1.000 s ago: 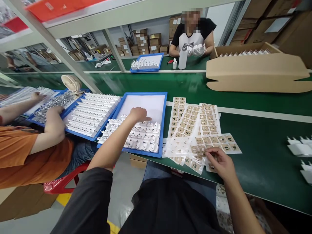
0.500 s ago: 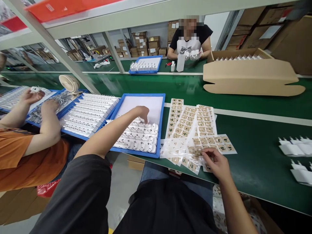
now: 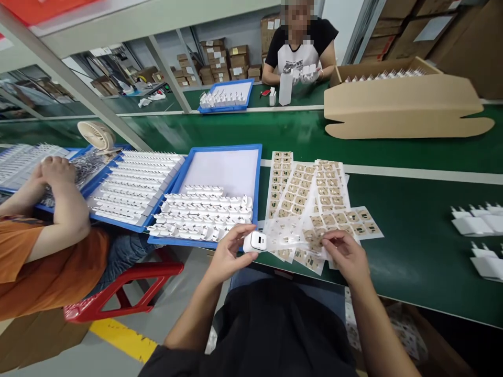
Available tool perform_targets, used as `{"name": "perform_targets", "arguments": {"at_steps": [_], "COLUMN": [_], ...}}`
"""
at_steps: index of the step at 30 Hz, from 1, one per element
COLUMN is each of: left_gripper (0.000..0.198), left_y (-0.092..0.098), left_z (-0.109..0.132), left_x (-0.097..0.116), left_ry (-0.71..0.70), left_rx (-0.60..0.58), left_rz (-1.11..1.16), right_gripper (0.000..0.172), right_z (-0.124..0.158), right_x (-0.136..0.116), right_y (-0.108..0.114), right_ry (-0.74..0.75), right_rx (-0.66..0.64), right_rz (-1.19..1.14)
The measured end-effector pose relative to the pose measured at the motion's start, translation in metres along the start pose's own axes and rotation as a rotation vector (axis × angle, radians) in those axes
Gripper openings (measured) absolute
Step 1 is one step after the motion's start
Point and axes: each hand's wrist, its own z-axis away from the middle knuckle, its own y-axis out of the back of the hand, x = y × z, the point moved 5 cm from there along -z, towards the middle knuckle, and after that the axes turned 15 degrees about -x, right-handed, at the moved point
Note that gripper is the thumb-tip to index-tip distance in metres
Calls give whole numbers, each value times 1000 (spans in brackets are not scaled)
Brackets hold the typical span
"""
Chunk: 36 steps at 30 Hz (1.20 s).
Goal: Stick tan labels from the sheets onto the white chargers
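My left hand (image 3: pixel 231 254) is closed around a white charger plug (image 3: pixel 255 241), its face with two port slots turned up and to the right. It is in front of the blue-rimmed tray (image 3: pixel 259 173), where rows of similar white chargers (image 3: pixel 204 214) lie in the near part. My right hand (image 3: pixel 348 256) pinches thumb and fingers together over the overlapping sheets of tan stickers (image 3: pixel 338 222). Whatever is between those fingertips is too small to make out. A translucent backing sheet (image 3: pixel 285 233) lies between my two hands on top of the sticker sheets.
Left of me, a co-worker in an orange sleeve (image 3: pixel 23 235) sits by more trays of chargers (image 3: pixel 133 183) and a small fan (image 3: pixel 96 135). Across the green bench (image 3: pixel 412 209), another person (image 3: pixel 301 52) handles white pieces beside an open cardboard box (image 3: pixel 404 112). White chargers (image 3: pixel 485 259) stand at right.
My left hand has come back from the tray toward me, bringing a charger beside the sticker sheets. My right hand stays over the sheets. The orange-sleeved co-worker's hands have come together.
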Motion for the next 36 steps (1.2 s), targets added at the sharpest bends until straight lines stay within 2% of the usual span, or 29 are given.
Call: {"name": "perform_targets", "arguments": {"at_steps": [3,6,10,18,23,29,36], "left_gripper": [39,41,46,47,48,49,48], "left_y": [-15,-23,-30,-50,-54,-52,-57], "left_z": [3,1,1,-1,2,2,8], "left_x": [-11,-8,-6,-20,-16,-10,-18], "left_ry": [-68,-115,-124,-34,-16,-37,20], "left_rx": [51,31,4,-31,-76,-70,-90], "left_rz": [18,-18,-35,325,370,384,527], "right_gripper": [3,6,6,9,12,12,9], "right_z": [-4,-8,-16,-19,-13,-10,-10], "right_x": [-33,-69,-97,-104,-120,-130,-135], "right_y": [-30,-56,-73,-81,-75,-71,-70], "right_ry": [53,110,146,73,106,137,149], "right_rx": [-75,-155,-215,-205,-208,-230,-216], "right_rz": [-136,-261,-424,-678,-628,-585,-561]}}
